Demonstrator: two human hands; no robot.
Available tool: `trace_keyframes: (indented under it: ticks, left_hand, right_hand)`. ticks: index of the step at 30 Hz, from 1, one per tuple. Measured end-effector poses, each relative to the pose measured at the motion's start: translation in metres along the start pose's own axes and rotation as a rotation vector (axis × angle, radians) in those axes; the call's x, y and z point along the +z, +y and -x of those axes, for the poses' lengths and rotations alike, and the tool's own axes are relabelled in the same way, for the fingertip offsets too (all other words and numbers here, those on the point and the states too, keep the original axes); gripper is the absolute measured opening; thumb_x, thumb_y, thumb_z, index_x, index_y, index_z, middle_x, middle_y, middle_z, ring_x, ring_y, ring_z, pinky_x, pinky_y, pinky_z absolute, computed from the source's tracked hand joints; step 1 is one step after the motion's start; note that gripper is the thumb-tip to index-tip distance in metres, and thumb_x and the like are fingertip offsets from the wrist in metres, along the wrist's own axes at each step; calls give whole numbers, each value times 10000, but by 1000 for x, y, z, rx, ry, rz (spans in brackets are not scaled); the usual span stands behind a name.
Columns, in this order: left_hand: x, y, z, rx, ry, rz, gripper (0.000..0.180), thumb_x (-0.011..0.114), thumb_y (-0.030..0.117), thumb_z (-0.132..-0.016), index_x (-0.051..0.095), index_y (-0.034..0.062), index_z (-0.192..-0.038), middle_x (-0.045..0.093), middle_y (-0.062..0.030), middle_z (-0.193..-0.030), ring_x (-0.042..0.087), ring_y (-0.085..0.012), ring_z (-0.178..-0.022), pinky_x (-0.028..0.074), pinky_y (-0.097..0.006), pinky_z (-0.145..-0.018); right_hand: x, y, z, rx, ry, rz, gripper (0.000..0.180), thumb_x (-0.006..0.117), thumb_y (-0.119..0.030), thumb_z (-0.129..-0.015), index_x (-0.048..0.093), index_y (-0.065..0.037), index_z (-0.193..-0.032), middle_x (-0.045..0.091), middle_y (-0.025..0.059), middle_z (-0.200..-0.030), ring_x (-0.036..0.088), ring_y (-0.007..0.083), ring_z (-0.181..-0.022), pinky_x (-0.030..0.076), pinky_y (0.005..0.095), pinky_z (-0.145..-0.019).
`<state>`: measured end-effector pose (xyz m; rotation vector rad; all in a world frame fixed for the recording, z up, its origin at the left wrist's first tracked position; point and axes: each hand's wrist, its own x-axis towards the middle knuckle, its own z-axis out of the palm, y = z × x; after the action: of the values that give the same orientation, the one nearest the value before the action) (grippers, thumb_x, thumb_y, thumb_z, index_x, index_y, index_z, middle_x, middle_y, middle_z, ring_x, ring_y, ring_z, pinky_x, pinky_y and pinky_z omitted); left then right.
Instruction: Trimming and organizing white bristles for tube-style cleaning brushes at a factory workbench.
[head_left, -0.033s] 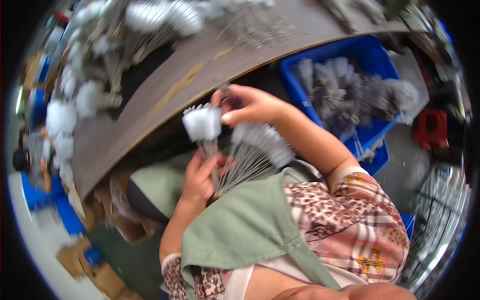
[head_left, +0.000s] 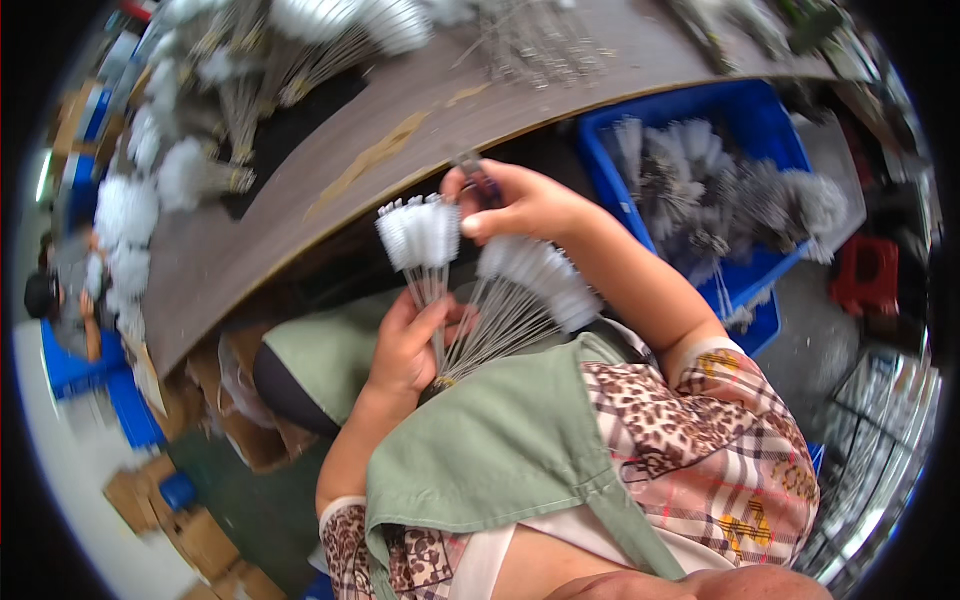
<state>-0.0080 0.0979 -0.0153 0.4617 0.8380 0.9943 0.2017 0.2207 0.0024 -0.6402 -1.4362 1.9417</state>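
My left hand (head_left: 408, 345) is closed around the thin wire stems of a bunch of white bristle tube brushes (head_left: 418, 232), their heads pointing up and away from me. A second, wider fan of the same brushes (head_left: 535, 280) spreads to the right over my lap, its stems converging near my left wrist. Just right of the upright brush heads, my right hand (head_left: 515, 205) grips small dark-handled pliers (head_left: 478, 185). The jaws of the pliers are small and blurred, and my fingers cover part of the handles.
A brown worktable (head_left: 300, 215) curves ahead, with piles of white brushes (head_left: 350, 25) on it. At the right stands a blue bin (head_left: 600, 140) of brushes, near a red stool (head_left: 865, 275). Cardboard boxes (head_left: 205, 540) lie at lower left; another person (head_left: 70, 310) is at far left.
The whole scene has shifted slightly to the right in the picture and looks sharper. Both hands keep their holds on the brushes and the pliers.
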Motion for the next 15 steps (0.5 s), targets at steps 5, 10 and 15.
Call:
trace_keyframes:
  ticks: [5,10,15]
  left_hand:
    - [4,0,16,-1,112,81,183,538,86,-890,479,2,-1042,566,-117,-922,598,-285,-916,523,-446,-824]
    - [9,6,27,79,227,-7,158,553,53,-885,469,0,-1008,566,-115,-897,620,-248,-862,554,-405,-780]
    - [15,11,32,65,239,-74,167,560,7,-868,463,4,-1005,558,-100,-889,624,-236,-839,559,-393,-761]
  right_hand:
    - [8,11,-11,34,-29,-76,210,680,-185,-817,516,-66,-871,509,-3,-759,521,92,-684,434,225,-657]
    - [23,3,-10,53,29,-92,140,625,-156,-830,533,-51,-818,517,28,-710,516,117,-668,413,245,-654]
    - [19,5,-15,-52,-93,113,374,668,-308,-821,502,-16,-985,532,27,-722,529,133,-698,438,268,-685]
